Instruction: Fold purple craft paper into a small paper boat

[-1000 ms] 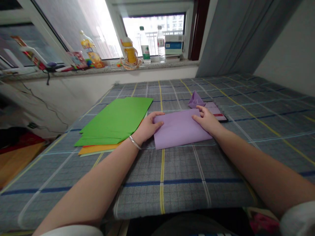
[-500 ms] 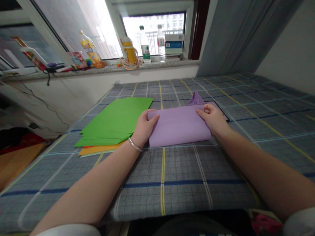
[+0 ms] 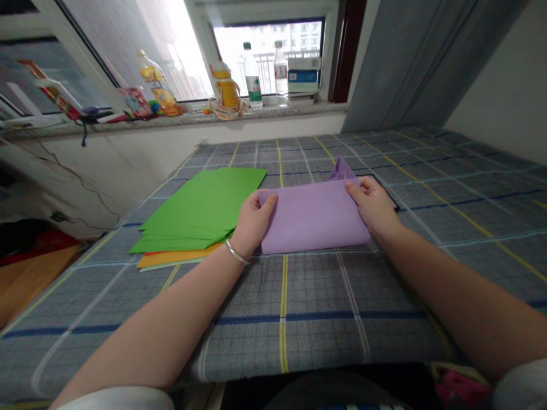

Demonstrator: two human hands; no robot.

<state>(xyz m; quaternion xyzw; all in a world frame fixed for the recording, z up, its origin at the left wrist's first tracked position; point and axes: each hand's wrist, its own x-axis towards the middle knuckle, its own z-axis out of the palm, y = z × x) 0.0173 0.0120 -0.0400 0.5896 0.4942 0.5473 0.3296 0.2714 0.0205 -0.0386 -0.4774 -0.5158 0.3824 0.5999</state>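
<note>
A folded sheet of purple paper (image 3: 314,219) lies on the checked grey cloth (image 3: 307,296) in front of me. My left hand (image 3: 252,222) pinches its far left corner, with a silver bangle on that wrist. My right hand (image 3: 374,205) pinches the far right corner. The far edge of the sheet is raised off the cloth between the two hands. Just behind the sheet stands a small folded purple paper figure (image 3: 341,169), partly hidden by it.
A stack of green paper (image 3: 200,208) over orange sheets (image 3: 171,259) lies to the left. A dark flat object (image 3: 391,199) peeks out behind my right hand. Bottles (image 3: 253,77) and clutter line the windowsill. A grey curtain (image 3: 410,62) hangs at the right.
Both hands went from pressing the purple sheet flat to gripping its far corners and lifting that edge up. The sheet now hides the dark flat object and most of the small figure.
</note>
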